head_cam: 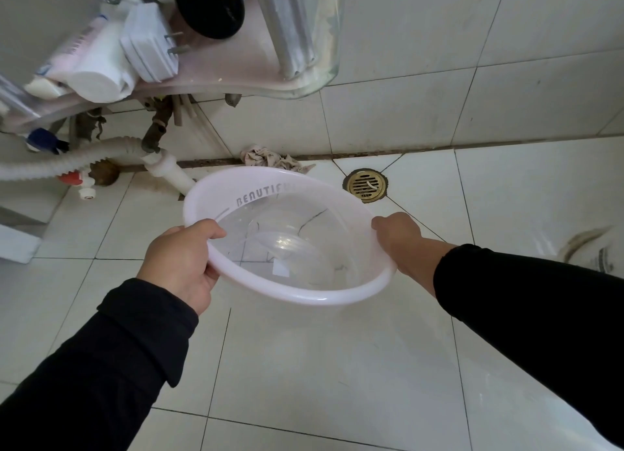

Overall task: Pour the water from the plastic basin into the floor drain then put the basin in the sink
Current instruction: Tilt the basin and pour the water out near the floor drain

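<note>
Now held over the tiled floor [320,366]: translucent plastic basin [256,194], rim tilted toward the camera, clear water pooled in the bottom. Left hand [180,259] clamped on the near-left rim, thumb hooked inside. Right hand [398,236] gripping the right rim, fingers curled under. Just beyond the far edge, brass floor drain [365,184]. Crumpled rag [270,158] against the wall, corrugated hose [67,161] at left.

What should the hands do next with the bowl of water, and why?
Probably carry the plastic basin a little forward and right, then tip its far rim over the floor drain. Both the left hand and right hand grip the rim, water sits inside, and the drain lies just beyond.
</note>
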Tool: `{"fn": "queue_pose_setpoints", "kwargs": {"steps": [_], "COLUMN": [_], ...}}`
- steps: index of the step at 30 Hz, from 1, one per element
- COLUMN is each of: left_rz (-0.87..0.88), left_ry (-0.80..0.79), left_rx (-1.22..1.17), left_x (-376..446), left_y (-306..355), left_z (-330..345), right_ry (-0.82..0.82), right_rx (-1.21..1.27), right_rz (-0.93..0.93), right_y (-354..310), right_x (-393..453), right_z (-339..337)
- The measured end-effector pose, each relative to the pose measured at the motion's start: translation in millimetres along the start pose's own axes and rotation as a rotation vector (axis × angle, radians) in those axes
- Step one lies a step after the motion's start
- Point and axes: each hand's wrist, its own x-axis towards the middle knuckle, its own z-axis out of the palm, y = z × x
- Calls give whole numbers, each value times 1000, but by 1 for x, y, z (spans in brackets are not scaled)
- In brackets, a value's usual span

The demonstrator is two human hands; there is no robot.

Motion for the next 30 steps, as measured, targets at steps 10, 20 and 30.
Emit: {"fn": "queue_pose_setpoints", "kwargs": {"steps": [10,20,30], "left_rz": [20,67,85], "left_ry": [-7,-18,-11], "left_rx": [7,6,-2], "left_x": [-2,-6,-8], "left_y": [-2,2,5], "left_z": [1,5,6], "right_ry": [-5,-23,-16], "right_rx": [1,66,64], "right_rz": [0,23,29], "right_y": [1,2,0], "right_x": [1,3,5], "right_z": [0,1,0]}}
